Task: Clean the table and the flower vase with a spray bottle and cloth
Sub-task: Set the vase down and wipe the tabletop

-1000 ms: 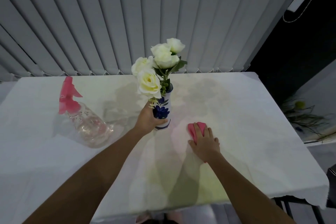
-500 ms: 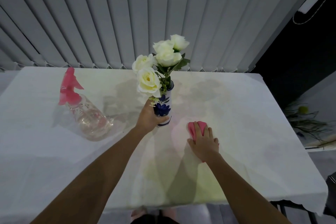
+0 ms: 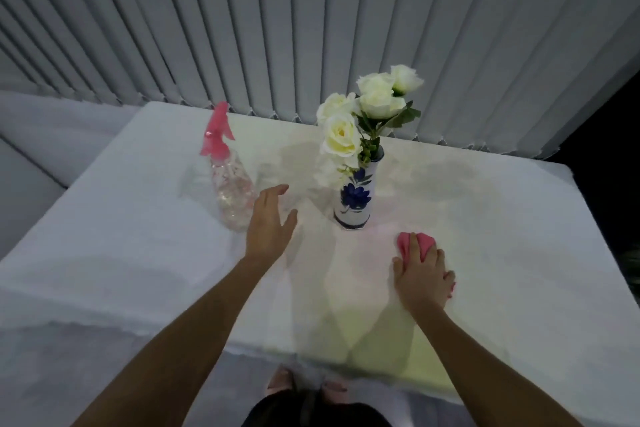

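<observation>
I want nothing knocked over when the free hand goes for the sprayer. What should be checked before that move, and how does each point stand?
1. Left hand empty and open: ok.
2. Spray bottle upright, right beside that hand: ok.
3. Vase standing on the table, nobody holding it: ok.
4. Roses lean towards the bottle side, a snag risk: not ok.
5. Right hand pressing the pink cloth flat: ok.
6. Liquid left in the bottle: cannot tell.
</observation>
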Demonstrator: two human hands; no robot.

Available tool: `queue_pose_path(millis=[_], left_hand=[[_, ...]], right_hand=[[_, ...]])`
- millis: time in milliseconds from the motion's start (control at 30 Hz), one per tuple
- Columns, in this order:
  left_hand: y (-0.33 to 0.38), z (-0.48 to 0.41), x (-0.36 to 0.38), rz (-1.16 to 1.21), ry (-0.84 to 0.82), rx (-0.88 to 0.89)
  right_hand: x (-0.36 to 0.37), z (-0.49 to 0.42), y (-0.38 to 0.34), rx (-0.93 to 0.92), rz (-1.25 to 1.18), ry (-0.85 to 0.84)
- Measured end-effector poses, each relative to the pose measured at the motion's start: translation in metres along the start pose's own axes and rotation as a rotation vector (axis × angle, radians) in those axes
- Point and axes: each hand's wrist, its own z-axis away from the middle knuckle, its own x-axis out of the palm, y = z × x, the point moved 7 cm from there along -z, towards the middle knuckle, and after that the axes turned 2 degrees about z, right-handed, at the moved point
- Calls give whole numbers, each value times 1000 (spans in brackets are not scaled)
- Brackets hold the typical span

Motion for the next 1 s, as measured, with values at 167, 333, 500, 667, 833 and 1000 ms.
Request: queue_pose_path(millis=[167,333,500,667,833,1000], left_hand=[[-18,22,-68,-15,416,-266],[-33,3,-80,9,423,-463],[-55,-26,-62,192,277,-535],[-68,-32,-56,187,291,-551],[-63,-25,-56,110,322,-528],[-52,-17,-65,-13,292,-480]], right_hand=[[2,2,1,-18,0,47],[1,3,0,-43,-21,38],[2,2,3,-62,-7,27],[2,-1,2,-74,7,-1],[3,-4,4,-93,7,-9],[4,-7,6,-96,-14,-26]])
